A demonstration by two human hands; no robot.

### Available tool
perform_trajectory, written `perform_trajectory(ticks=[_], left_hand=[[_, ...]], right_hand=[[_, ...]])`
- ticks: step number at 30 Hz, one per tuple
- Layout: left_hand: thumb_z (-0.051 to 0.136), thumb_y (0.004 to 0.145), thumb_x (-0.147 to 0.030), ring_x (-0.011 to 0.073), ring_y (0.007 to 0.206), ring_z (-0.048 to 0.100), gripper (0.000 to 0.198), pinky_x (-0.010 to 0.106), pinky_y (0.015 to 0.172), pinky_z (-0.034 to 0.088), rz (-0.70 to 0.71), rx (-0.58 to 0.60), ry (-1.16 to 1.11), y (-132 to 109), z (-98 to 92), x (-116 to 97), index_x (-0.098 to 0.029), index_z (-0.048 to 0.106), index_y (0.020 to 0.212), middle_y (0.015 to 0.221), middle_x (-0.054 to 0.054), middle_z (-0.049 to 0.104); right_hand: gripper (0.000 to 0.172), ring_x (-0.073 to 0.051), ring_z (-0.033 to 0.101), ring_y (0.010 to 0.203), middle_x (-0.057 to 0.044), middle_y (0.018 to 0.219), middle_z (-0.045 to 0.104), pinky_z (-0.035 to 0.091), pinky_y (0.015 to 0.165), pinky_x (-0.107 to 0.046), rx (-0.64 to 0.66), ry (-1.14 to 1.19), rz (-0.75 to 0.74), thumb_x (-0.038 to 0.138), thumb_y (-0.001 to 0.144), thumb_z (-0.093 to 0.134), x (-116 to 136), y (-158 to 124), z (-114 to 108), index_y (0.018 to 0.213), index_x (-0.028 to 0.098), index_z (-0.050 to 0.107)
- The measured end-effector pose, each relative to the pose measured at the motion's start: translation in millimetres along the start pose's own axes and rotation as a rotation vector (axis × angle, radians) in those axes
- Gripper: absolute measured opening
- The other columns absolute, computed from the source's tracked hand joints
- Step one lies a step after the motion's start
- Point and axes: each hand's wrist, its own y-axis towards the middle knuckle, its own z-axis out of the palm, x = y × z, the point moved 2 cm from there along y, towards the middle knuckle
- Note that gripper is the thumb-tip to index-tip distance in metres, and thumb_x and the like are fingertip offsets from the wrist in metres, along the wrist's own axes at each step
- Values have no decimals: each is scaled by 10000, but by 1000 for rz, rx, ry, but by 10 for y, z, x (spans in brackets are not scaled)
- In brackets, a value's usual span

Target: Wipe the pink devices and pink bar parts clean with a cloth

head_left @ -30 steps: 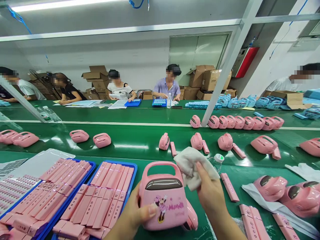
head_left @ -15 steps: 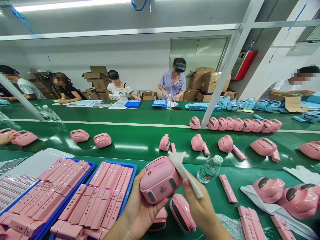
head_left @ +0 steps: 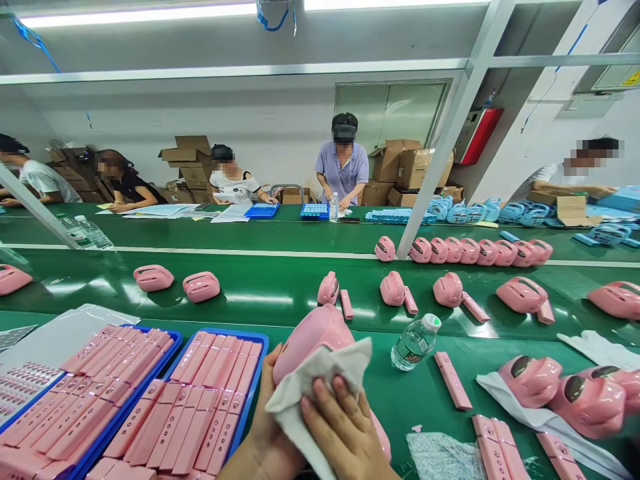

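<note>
My left hand (head_left: 265,427) is wrapped around a rounded pink plastic device (head_left: 311,335) from its left side, above the near edge of the green bench. A folded white cloth (head_left: 295,392) lies across the device's near face. With its fingers laid over the cloth, my right hand (head_left: 345,427) presses it against the pink surface. Part of another pink device (head_left: 381,437) shows beside my right hand. Much of the held device is hidden behind the cloth and hands.
Blue trays (head_left: 260,373) of pink bars stand at left. A water bottle (head_left: 416,341), loose pink bars (head_left: 453,380) and pink devices (head_left: 530,380) on white cloth are at right. Beyond runs a green conveyor belt (head_left: 270,300) carrying more devices. Several people sit or stand across.
The held device has turned, so its printed and labelled faces no longer show. My right hand has moved left and spread the cloth over it. The view has shifted slightly.
</note>
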Motion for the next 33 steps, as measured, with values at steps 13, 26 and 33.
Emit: perform_trajectory(ticks=[13,26,33], left_hand=[[726,577,-372,311,933,654,530,381,786,504,229,12,472,-161,-23,-80,-169,620,1055,989,87,722],[761,523,-271,293,678,653,783,307,633,420,433,-377,1578,-95,-46,-59,-286,526,1270,760,13,718],[757,507,-274,325,925,615,885,331,755,398,441,-591,1423,222,-593,-255,-222,427,1326,1004,71,702]], right_hand=[[441,-258,670,946,-91,1068,701,549,808,-384,-126,1520,1359,492,865,492,-303,181,-90,1168,187,587],[246,-198,621,972,-35,981,718,341,1000,-375,96,413,185,173,836,522,-233,301,-122,1057,196,627],[442,-134,496,446,4,483,515,398,442,-250,180,288,808,418,899,384,-853,-643,-72,513,217,461]])
